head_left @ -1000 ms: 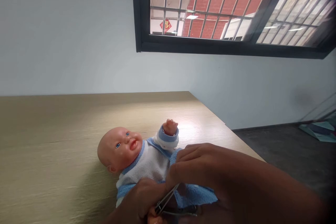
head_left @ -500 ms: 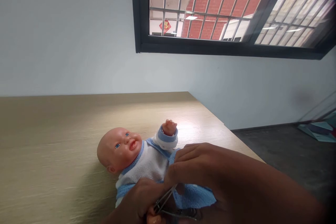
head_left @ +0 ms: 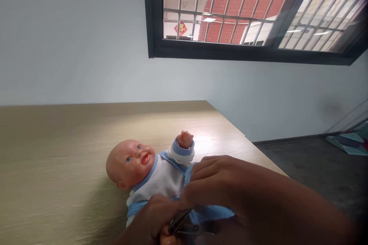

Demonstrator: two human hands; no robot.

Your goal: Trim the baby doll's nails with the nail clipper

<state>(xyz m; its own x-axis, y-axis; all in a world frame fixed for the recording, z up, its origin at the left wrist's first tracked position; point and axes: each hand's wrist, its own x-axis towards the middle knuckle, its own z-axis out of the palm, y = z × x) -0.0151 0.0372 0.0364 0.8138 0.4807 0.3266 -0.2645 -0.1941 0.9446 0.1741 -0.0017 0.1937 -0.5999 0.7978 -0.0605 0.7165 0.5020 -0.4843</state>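
A baby doll [head_left: 163,180] in a white and blue outfit lies on its back on the wooden table. Low in the view, my left hand [head_left: 156,214] is closed around one of the doll's arms, and the doll's small hand [head_left: 169,238] sticks out below my fingers. My right hand [head_left: 212,183] grips a metal nail clipper [head_left: 179,222], its jaw end against the doll's fingers. The right fingertips are partly hidden. Beneath my right hand, blue cloth [head_left: 212,212] of the outfit covers the doll's lower body.
The pale wooden table [head_left: 51,153] meets a light wall [head_left: 71,46] at its far side. Its right edge drops to a dark floor [head_left: 301,160], with light-blue items [head_left: 349,141] at the far right. Above is a dark-framed window [head_left: 215,49] with metal bars.
The nail clipper has shifted slightly in my right hand, and its lever now looks darker and at another angle. My left hand and the doll stay nearly still.
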